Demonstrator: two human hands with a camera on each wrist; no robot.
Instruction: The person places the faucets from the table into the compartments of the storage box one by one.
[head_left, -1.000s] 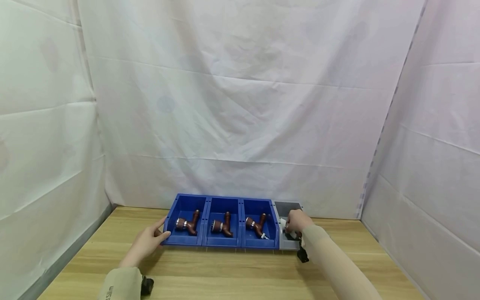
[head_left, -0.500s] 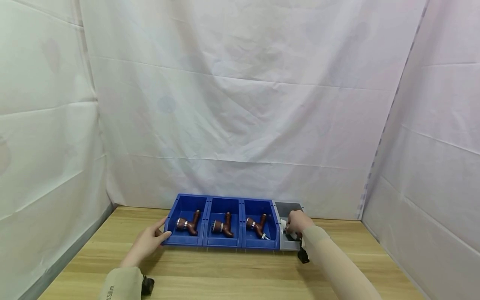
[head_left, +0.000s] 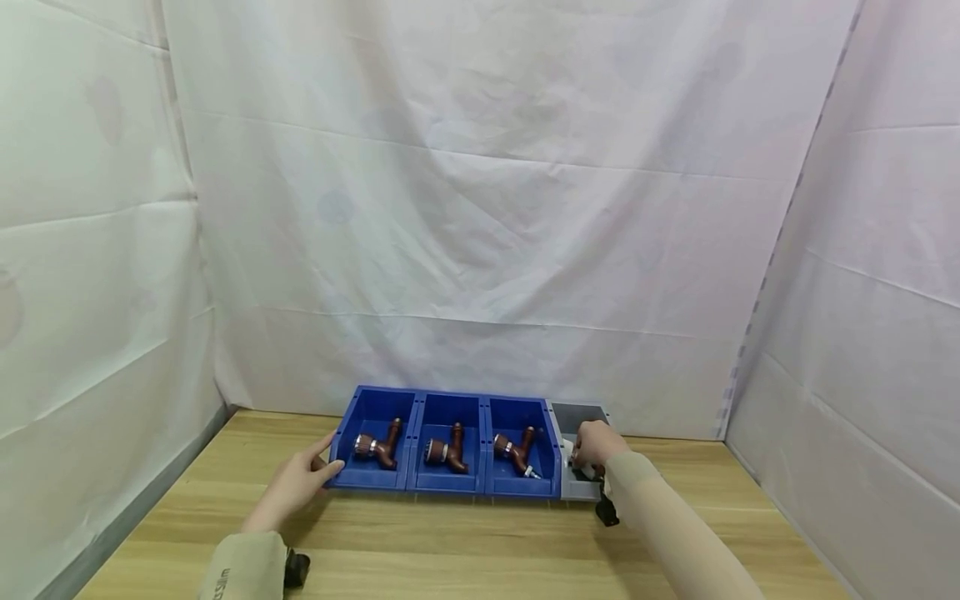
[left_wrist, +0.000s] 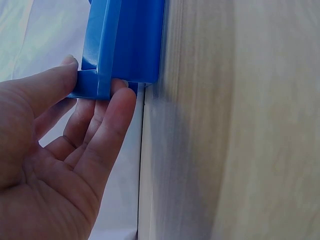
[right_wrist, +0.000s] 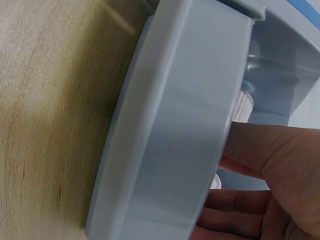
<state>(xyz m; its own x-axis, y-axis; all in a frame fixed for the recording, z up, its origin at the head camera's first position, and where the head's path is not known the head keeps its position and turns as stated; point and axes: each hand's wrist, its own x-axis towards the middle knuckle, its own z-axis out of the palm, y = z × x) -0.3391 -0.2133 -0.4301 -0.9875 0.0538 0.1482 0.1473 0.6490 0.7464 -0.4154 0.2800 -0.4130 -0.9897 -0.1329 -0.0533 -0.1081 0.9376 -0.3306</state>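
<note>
My left hand [head_left: 298,480] holds the front corner of the leftmost blue bin [left_wrist: 97,50], thumb on the rim and fingers below it. My right hand [head_left: 597,442] reaches into the grey bin [right_wrist: 190,95] at the row's right end. Its thumb and fingers grip a white plastic piece with a ribbed end [right_wrist: 244,107]; the bin wall and the hand hide most of it. Each blue bin holds one brown branched fitting with a ribbed cap: left fitting [head_left: 385,450], middle fitting [head_left: 454,452], right fitting [head_left: 520,452], which has a metal tip.
The bins stand side by side near the back of the wood-grain table [head_left: 420,550]. White cloth [head_left: 480,250] hangs behind them and on both sides. A small black device [head_left: 607,511] sits at the right wrist, and another black device [head_left: 297,570] at the left.
Both hands keep their places on the bins. The head view has shifted very slightly; nothing else visibly moves.
</note>
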